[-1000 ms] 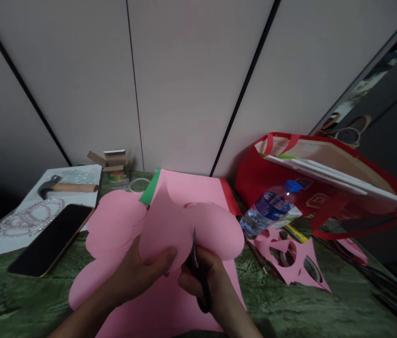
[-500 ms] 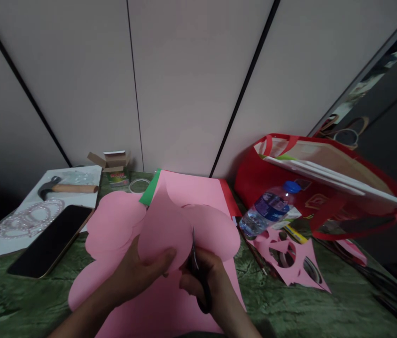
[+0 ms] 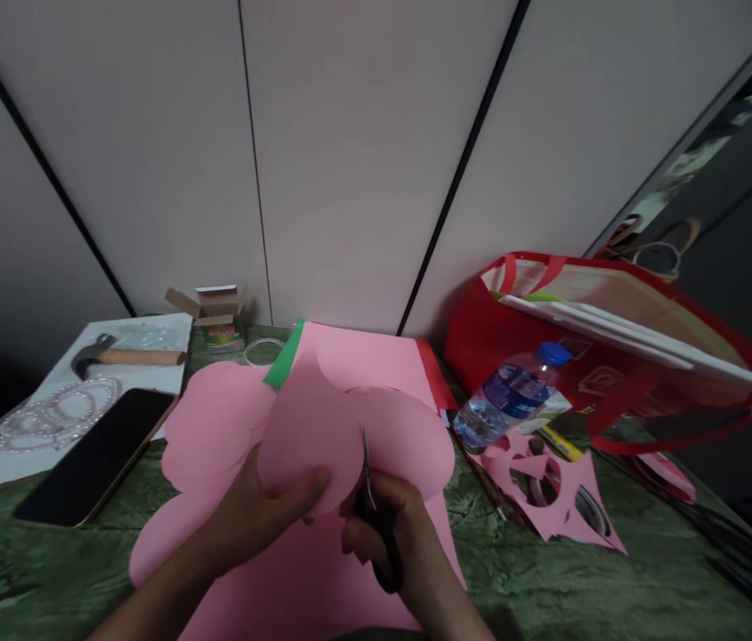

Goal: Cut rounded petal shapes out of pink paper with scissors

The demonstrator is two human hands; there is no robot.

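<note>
My left hand (image 3: 269,507) pinches a pink paper petal (image 3: 309,427) by its lower edge, thumb on top and fingers underneath. The petal has a pointed top and a rounded base. In my right hand (image 3: 402,525) is a pair of scissors (image 3: 382,530) with dark handles, its blades pointing up along the petal's right edge. Beneath both hands lies a large sheet of pink paper (image 3: 302,579). Other rounded pink cut-outs lie around it: a stack (image 3: 219,418) to the left and a wide piece (image 3: 408,436) behind the scissors.
To the left are a phone (image 3: 99,458), a hammer (image 3: 135,356) and strings of beads (image 3: 59,414). A small open box (image 3: 222,329) stands at the back. On the right are a water bottle (image 3: 509,396), pink paper scraps (image 3: 555,490) and a red bag (image 3: 482,320).
The petal and my left hand have shifted very slightly left. The scissors stay at the petal's right edge, nearly unmoved.
</note>
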